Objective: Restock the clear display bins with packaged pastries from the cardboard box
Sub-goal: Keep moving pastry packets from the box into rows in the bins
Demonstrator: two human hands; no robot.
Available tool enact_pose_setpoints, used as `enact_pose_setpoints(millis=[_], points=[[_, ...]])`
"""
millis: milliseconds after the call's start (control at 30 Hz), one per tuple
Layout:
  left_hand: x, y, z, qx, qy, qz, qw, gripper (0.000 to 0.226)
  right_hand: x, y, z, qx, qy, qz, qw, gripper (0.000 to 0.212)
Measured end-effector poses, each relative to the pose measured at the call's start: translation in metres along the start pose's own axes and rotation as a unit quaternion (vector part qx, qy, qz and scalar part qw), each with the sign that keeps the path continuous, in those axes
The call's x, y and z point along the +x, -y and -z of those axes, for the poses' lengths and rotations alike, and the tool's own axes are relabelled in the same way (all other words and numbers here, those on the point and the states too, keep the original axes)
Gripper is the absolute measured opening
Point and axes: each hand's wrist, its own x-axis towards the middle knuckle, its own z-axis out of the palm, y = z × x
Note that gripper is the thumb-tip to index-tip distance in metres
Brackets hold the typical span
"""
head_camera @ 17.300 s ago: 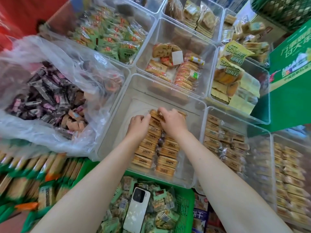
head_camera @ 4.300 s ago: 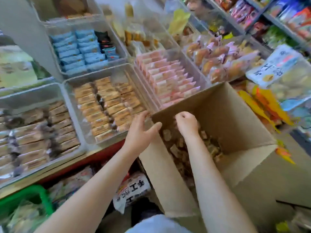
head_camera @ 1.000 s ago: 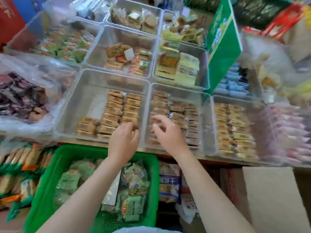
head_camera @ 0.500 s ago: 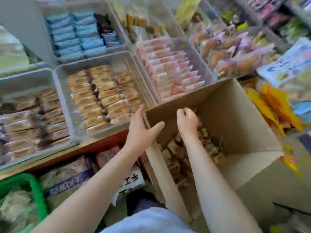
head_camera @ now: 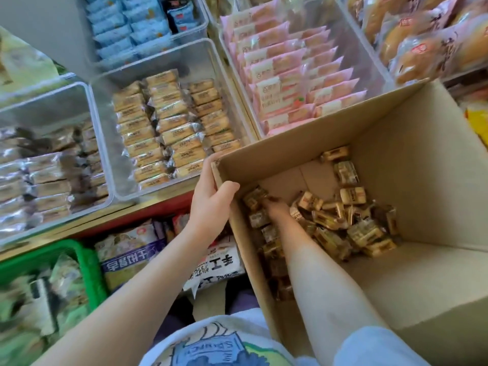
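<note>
An open cardboard box stands at the right, with several small wrapped pastries piled on its floor. My left hand grips the box's near-left corner edge, thumb inside. My right hand reaches deep into the box among the pastries by the left wall; its fingers are buried and hidden. A clear display bin left of the box holds three rows of matching tan pastries.
Other clear bins hold pink packets, blue packets, bread and silver-brown packets. A green basket with a phone sits at lower left. Snack bags lie under the red shelf edge.
My right hand has gone from the box's upper rim down to the pastries at the bottom. The left hand keeps its grip on the box corner. The view has tilted down.
</note>
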Motion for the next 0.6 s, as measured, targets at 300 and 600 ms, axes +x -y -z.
enact_pose_setpoints(millis=[300,600], points=[[0.002,0.002,0.001,-0.005,0.027,-0.010,1.000,0.048,-0.010,0.026,0.001,0.077,-0.029,-0.020,0.996,0.059],[-0.019,-0.007,0.013,0.047,-0.044,-0.088,0.994,0.070,-0.172,0.081,0.077,0.218,0.191,0.211,0.934,0.050]])
